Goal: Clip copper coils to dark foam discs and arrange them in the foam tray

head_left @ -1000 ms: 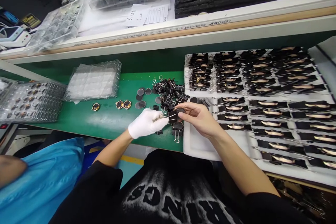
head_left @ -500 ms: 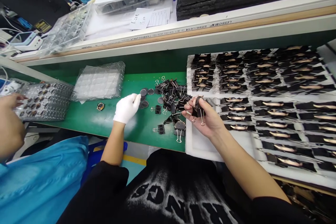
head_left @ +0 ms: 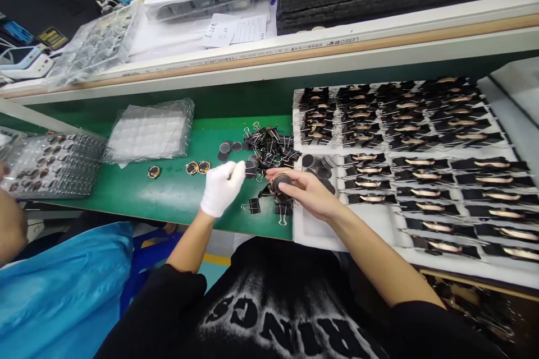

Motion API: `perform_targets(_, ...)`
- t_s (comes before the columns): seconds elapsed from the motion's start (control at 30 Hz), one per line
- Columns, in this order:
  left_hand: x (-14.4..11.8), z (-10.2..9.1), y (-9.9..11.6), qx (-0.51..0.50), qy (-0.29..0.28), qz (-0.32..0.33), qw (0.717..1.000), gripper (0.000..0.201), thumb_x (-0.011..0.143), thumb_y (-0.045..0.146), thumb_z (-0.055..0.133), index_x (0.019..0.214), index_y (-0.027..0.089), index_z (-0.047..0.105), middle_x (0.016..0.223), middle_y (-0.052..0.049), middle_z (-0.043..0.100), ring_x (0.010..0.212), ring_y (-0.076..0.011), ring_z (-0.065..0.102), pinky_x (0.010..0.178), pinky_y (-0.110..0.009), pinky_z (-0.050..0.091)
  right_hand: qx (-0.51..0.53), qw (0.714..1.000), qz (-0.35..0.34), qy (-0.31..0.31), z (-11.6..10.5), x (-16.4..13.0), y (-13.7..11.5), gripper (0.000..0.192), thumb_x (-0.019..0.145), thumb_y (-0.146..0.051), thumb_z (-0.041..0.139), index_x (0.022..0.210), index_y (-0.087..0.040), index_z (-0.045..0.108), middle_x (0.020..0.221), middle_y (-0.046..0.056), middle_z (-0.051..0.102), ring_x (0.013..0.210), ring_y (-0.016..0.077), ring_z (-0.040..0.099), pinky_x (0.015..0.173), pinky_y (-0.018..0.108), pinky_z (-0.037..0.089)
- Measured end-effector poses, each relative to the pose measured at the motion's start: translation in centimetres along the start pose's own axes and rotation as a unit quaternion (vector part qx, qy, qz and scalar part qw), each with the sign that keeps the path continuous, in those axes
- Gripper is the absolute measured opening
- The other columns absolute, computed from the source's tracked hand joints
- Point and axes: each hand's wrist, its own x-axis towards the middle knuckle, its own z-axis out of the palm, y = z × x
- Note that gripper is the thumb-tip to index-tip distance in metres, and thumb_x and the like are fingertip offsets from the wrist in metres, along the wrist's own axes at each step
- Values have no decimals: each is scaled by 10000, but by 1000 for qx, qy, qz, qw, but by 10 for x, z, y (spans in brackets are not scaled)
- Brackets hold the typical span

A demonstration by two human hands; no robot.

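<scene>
Just past the black shirt [head_left: 236, 291], the bare right hand [head_left: 309, 193] comes in over the white foam tray [head_left: 370, 223], its fingers closed on a dark disc [head_left: 281, 180]. The disc is just off the tray's left edge, above the worktop [head_left: 135, 193]. The thumb lies against its face with the other fingers behind, probably to leave much of the rim free on the side toward the other hand. The gloved left hand [head_left: 222, 189] has curled fingers, their tips at a binder clip [head_left: 251, 169]; whether they grip its wire handles cannot be told. A lone clip [head_left: 255, 206] lies below the gap between the hands. At the left edge are a co-worker's blue garment [head_left: 76, 275] and blurred arm [head_left: 10, 227].

Beyond the hands, a heap of loose clips [head_left: 272, 148] is likely kept there for easy reach, though it crowds the space. Left of it lie loose discs [head_left: 224, 147] and round rimmed pieces [head_left: 192, 168]. Clamped pieces [head_left: 373, 184] fill rows in the tray, seemingly spaced to stop handles tangling; the right forearm hides part of it.

Farther back, a sheet-covered clear tray [head_left: 147, 132] stands near stacked trays [head_left: 90, 162]. Above, a white ledge [head_left: 210, 70] limits headroom, carrying papers [head_left: 221, 31] and black blocks [head_left: 379, 0].
</scene>
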Motion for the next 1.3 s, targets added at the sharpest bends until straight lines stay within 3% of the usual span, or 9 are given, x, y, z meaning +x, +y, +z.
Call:
perform_targets(0.1, -8, -12, 24, -82, -7, 76, 994, 444, 1048, 349, 441, 637, 207, 528, 605, 8, 566, 569, -115, 486, 629, -286, 387, -62, 997, -48, -17, 4, -1, 2, 282, 880, -500, 763, 1002, -251, 809, 1225, 90, 741, 1310, 287, 600, 1103, 434, 471)
perform_targets(0.2, -12, -16, 32, -116, -105, 119, 980, 348, 1024, 347, 489, 720, 211, 589, 694, -3, 645, 650, -132, 578, 681, -291, 438, -78, 993, -86, 16, 8, -1, 3, 298, 893, -518, 742, 1028, -260, 806, 1155, 82, 756, 1187, 277, 655, 1057, 433, 498)
perform_targets(0.3, -12, -14, 26, -95, -77, 18, 992, 236, 863, 439, 704, 890, 215, 633, 746, 10, 674, 657, -149, 615, 695, -307, 487, -72, 992, -103, 27, 10, -1, 5, 284, 904, -490, 740, 1058, -259, 800, 1177, 79, 741, 1105, 259, 677, 1024, 416, 511)
perform_targets(0.43, -16, -7, 21, -153, -91, -24, 984, 466, 817, 397, 740, 1232, 219, 623, 1011, -28, 748, 823, -173, 703, 750, -312, 543, -69, 992, -102, 22, 9, -1, 7, 252, 922, -449, 728, 1061, -248, 792, 1195, 84, 730, 1123, 254, 673, 1032, 411, 505)
perform_targets(0.57, -24, 7, 29, -270, -55, -43, 960, 299, 912, 397, 647, 1139, 204, 664, 1024, -38, 771, 884, -170, 731, 815, -298, 585, -92, 989, -114, 22, 8, 0, 9, 269, 940, -456, 701, 1076, -236, 776, 1221, 85, 733, 1134, 248, 683, 1023, 405, 523)
perform_targets(0.73, -23, 12, 28, -297, -47, -106, 948, 305, 969, 434, 577, 1142, 204, 679, 1040, -36, 784, 863, -164, 745, 844, -307, 611, -148, 980, -124, 47, 5, 0, 9, 290, 963, -478, 651, 1098, -236, 735, 1312, 103, 713, 1270, 274, 643, 1056, 419, 513)
perform_targets(0.9, -7, -18, 11, -251, -103, -55, 961, 270, 951, 389, 593, 1100, 198, 712, 1037, -30, 801, 928, -178, 768, 891, -314, 617, -254, 954, -115, 110, 2, -1, 4, 190, 944, -375, 650, 1062, -231, 685, 1063, 61, 749, 931, 234, 717, 849, 372, 546)
perform_targets(1.03, 3, -41, 9, -173, -175, 33, 969, 241, 945, 326, 628, 1139, 222, 726, 1115, -8, 803, 1013, -180, 766, 950, -311, 595, -308, 937, -132, 103, 1, -2, 4, 115, 863, -253, 727, 974, -234, 709, 953, 10, 763, 878, 210, 715, 813, 320, 515)
perform_targets(1.3, 15, -38, 20, -113, -175, 128, 970, 205, 964, 354, 641, 1077, 226, 754, 1078, -5, 811, 960, -182, 773, 895, -295, 594, -386, 901, -182, 77, 1, -3, 7, 57, 890, -164, 682, 871, -216, 669, 866, 5, 720, 779, 169, 668, 721, 264, 462)
